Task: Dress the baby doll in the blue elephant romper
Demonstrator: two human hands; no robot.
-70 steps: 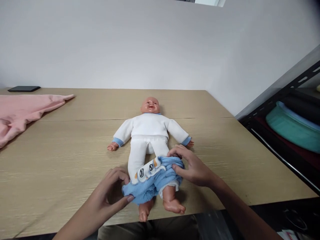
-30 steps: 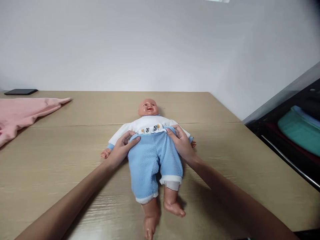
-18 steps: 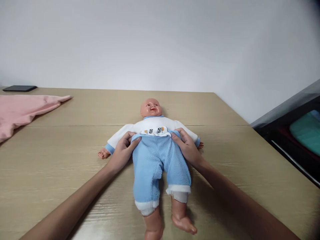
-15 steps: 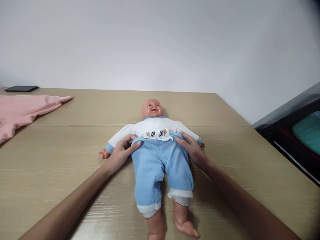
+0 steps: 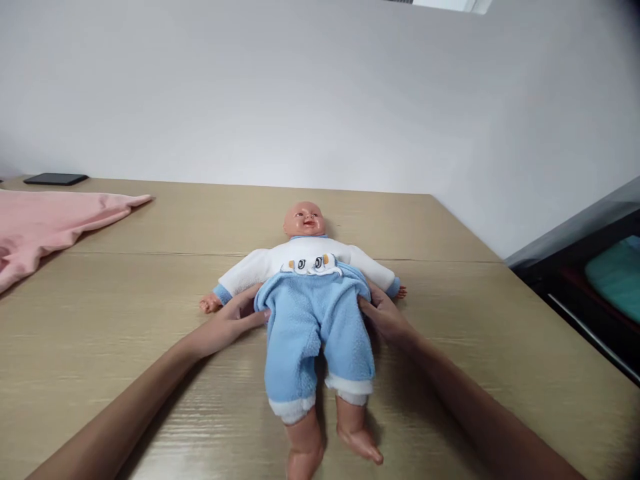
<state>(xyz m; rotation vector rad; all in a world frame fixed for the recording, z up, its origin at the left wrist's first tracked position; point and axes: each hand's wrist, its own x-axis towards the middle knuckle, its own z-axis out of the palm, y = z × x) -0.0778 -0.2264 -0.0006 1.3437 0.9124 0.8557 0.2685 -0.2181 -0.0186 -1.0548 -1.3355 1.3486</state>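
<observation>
A baby doll lies on its back with its head away from me and its bare feet toward me. It wears a white top with blue cuffs and light blue fleece pants with white hems. At the left side of the waist, my left hand grips the pants, thumb in front and the other fingers partly hidden behind the cloth. My right hand holds the opposite side of the waist the same way, its fingertips tucked out of sight. A cartoon face patch shows above the waistband.
A pink cloth lies on the wooden table at the left, with a black phone-like slab behind it. A white wall stands at the back. Beyond the table's right edge is a dark frame with teal fabric.
Both hands have slid from the front of the waistband down and back along the doll's sides. The waistband now looks bunched and rounded. The camera view has shifted slightly.
</observation>
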